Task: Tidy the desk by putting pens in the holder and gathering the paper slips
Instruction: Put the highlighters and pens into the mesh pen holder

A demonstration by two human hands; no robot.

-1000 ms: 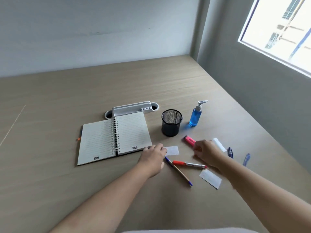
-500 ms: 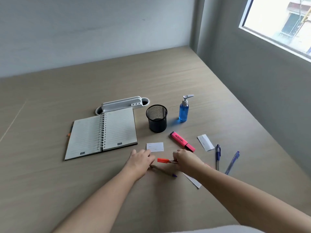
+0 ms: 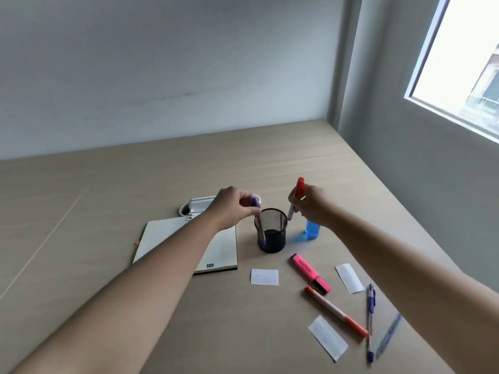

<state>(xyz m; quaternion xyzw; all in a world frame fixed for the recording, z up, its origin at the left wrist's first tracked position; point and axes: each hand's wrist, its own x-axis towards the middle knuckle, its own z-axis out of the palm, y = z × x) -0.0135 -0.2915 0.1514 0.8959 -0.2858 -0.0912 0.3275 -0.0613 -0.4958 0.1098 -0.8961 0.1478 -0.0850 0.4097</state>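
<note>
A black mesh pen holder stands mid-desk. My left hand pinches the top of a blue-tipped pencil whose lower end is inside the holder. My right hand holds a red-capped pen upright just above the holder's right rim. On the desk lie a pink highlighter, an orange-ended pen, a dark blue pen and a blurred blue pen. Three white paper slips lie loose: one below the holder, one to the right, one nearest me.
An open spiral notebook lies left of the holder, partly under my left arm. A white cable tray sits behind it. A blue sanitizer bottle stands just right of the holder. A wall with a window borders the desk's right side.
Both hands lifted from the desk to the holder, each carrying a pen. The blue-tipped pencil now dips into the holder and the red-capped pen hovers at its rim. The camera view tilted up.
</note>
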